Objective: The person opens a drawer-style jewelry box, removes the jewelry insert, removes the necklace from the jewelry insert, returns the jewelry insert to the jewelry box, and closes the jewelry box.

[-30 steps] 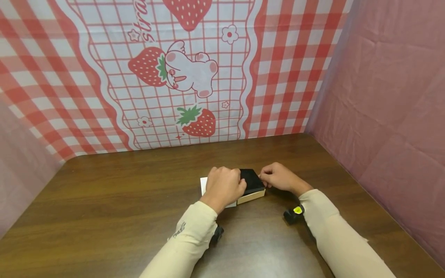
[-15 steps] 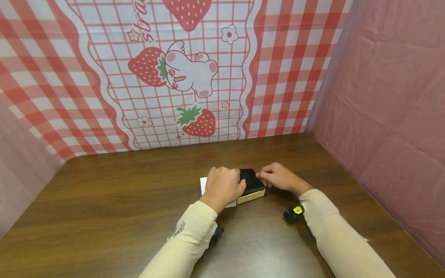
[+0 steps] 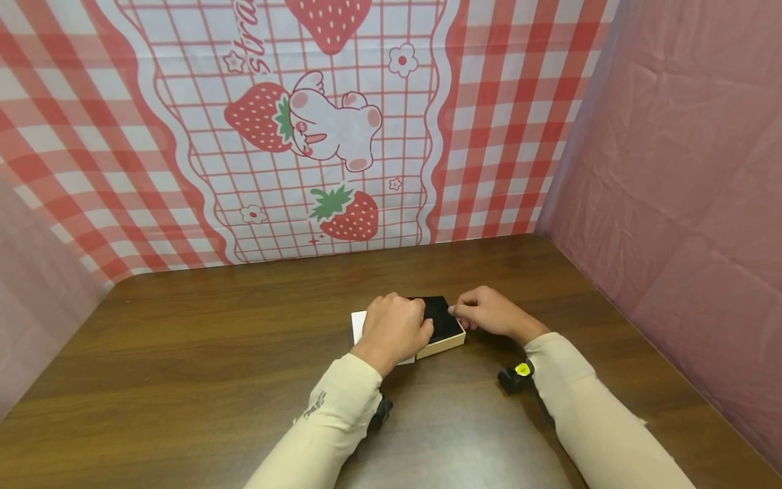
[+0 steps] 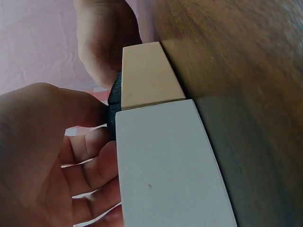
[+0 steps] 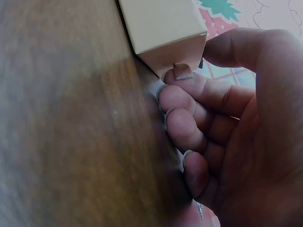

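Note:
A slide-out box lies on the table, its cream drawer [image 3: 441,347] drawn partway from a white sleeve [image 3: 358,326]. Black soft-looking padding [image 3: 441,316] fills the drawer, roughly level with its rim. Over the sleeve's mouth, my left hand [image 3: 394,329] presses on the padding with loosely bent fingers; the thumb tip touches the black surface in the left wrist view. My right hand [image 3: 489,311] pinches the drawer's right end wall, thumb over the top edge and index finger against the outside. A small tab [image 5: 183,71] sticks out of that wall by the index finger.
The brown wooden table [image 3: 244,373] extends around the box. A strawberry-print checked cloth [image 3: 330,136] hangs at the back, and a pink cloth [image 3: 684,170] hangs along the right edge. Dark wrist cameras [image 3: 516,377] are strapped below both hands.
The black padding has sunk from standing proud of the drawer's front edge to about level with it. My right fingers have shifted slightly left onto the end wall. The left hand barely moved.

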